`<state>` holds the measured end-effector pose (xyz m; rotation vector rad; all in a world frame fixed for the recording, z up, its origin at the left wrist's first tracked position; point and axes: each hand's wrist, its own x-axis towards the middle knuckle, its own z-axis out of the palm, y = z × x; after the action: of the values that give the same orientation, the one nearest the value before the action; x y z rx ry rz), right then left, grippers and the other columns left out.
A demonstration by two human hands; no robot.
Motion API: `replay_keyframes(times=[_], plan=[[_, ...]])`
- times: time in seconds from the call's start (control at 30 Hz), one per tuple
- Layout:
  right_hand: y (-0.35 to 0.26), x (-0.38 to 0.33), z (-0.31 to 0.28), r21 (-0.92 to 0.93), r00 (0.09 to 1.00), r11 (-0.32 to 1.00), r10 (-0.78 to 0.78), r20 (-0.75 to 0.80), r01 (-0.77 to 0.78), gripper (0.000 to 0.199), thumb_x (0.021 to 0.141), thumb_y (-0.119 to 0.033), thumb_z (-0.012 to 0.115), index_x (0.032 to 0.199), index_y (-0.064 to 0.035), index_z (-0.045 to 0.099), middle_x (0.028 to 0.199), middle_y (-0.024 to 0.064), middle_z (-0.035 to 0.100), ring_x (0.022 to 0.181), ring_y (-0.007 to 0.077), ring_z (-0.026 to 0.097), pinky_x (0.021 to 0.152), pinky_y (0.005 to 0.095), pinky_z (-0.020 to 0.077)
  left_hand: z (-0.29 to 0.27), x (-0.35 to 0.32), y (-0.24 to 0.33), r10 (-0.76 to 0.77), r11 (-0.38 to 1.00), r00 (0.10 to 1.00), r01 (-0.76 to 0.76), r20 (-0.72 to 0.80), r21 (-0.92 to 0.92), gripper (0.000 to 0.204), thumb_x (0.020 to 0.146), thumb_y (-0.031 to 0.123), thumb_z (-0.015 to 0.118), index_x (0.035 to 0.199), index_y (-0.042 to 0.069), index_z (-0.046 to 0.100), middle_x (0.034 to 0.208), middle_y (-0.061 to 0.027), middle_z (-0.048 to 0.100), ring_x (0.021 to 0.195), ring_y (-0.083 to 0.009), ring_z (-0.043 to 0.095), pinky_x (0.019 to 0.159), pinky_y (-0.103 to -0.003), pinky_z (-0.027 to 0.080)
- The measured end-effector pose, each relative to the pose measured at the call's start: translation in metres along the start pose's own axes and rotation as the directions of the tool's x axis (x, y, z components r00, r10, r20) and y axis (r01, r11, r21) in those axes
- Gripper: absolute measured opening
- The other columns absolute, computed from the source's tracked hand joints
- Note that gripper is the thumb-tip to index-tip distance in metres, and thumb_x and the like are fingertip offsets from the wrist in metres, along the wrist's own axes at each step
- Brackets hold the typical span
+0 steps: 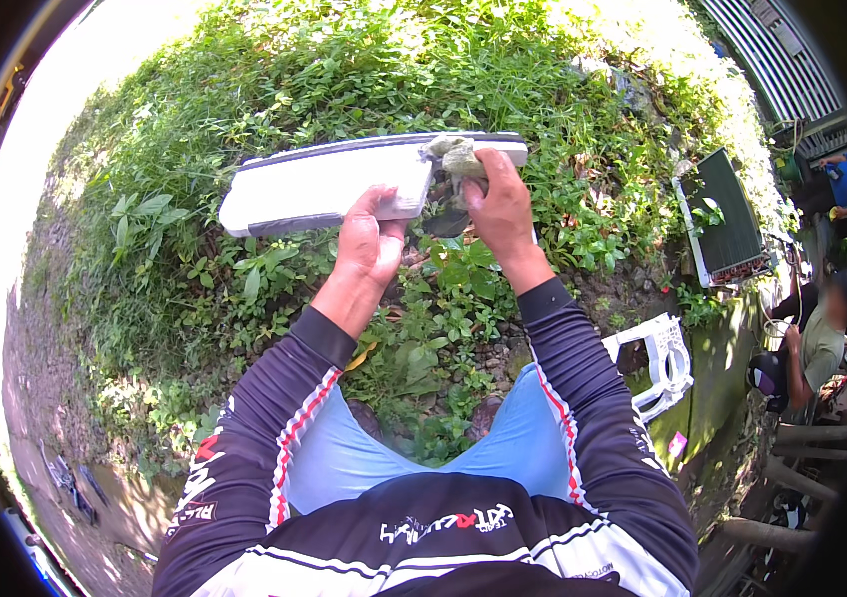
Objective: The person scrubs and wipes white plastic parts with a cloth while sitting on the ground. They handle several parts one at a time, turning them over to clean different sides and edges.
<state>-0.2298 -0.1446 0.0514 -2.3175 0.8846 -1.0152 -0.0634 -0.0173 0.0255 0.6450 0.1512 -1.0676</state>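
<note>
A long white plastic panel (324, 184) with dark trim along its edges is held up in front of me, above the weeds. My left hand (374, 239) grips its lower edge, thumb on the white face. Near the panel's right end, my right hand (495, 209) is closed on a crumpled grey-green rag (458, 159), which touches the panel there. Between the two hands a dark part of the panel's right end shows, and I cannot make out its shape. The fingers behind the panel are hidden.
Green weeds (274, 90) cover the ground around me. To the right stand a finned coil panel (727, 214) and a white plastic frame with round openings (657, 368). Farther right, a person (822, 343) sits by some logs (797, 478), and another in blue (846, 184) is behind.
</note>
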Motion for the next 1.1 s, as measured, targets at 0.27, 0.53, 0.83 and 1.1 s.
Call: replay_keyframes(times=[0.27, 0.53, 0.83, 1.1], plan=[[-0.003, -0.004, 0.015, -0.012, 0.995, 1.0, -0.028, 0.091, 0.029, 0.044, 0.091, -0.004, 0.074, 0.132, -0.0029, 0.058, 0.124, 0.0251, 0.071, 0.111, 0.0437, 0.072, 0.098, 0.0495, 0.0574, 0.01, -0.008, -0.013, -0.055, 0.996, 0.998, 0.054, -0.011, -0.067, 0.023, 0.092, -0.001, 0.076, 0.113, 0.0, 0.066, 0.12, -0.0108, 0.07, 0.116, -0.0253, 0.069, 0.114, -0.041, 0.055], [0.056, 0.017, -0.021, -0.009, 0.955, 0.986, 0.157, -0.251, -0.164, 0.039, 0.093, 0.003, 0.069, 0.132, -0.0051, 0.064, 0.119, 0.0181, 0.074, 0.102, 0.0364, 0.075, 0.092, 0.0461, 0.0586, -0.016, 0.012, 0.02, -0.001, 1.0, 0.999, 0.0, 0.032, 0.021, 0.017, 0.092, 0.001, 0.076, 0.107, 0.002, 0.069, 0.113, -0.0095, 0.073, 0.111, -0.0244, 0.07, 0.11, -0.041, 0.057], [0.046, 0.019, -0.009, 0.096, 0.959, 0.972, 0.229, -0.166, -0.215, 0.047, 0.086, 0.012, 0.058, 0.128, -0.0063, 0.07, 0.117, 0.0161, 0.071, 0.112, 0.0351, 0.069, 0.101, 0.046, 0.054, -0.016, 0.014, 0.017, 0.032, 0.953, 0.975, -0.096, 0.22, 0.286, 0.016, 0.099, 0.002, 0.071, 0.114, -0.003, 0.073, 0.116, -0.0114, 0.075, 0.114, -0.0227, 0.072, 0.108, -0.04, 0.056], [0.041, 0.018, 0.003, 0.013, 0.958, 0.961, 0.278, -0.073, -0.277, 0.05, 0.083, 0.015, 0.055, 0.125, -0.0036, 0.072, 0.121, 0.0152, 0.072, 0.116, 0.0334, 0.07, 0.104, 0.0422, 0.0549, -0.012, 0.01, 0.008, -0.001, 0.947, 0.975, -0.07, 0.221, 0.312, 0.019, 0.103, 0.005, 0.069, 0.12, -0.003, 0.072, 0.119, -0.0117, 0.074, 0.117, -0.0222, 0.07, 0.111, -0.041, 0.054]])
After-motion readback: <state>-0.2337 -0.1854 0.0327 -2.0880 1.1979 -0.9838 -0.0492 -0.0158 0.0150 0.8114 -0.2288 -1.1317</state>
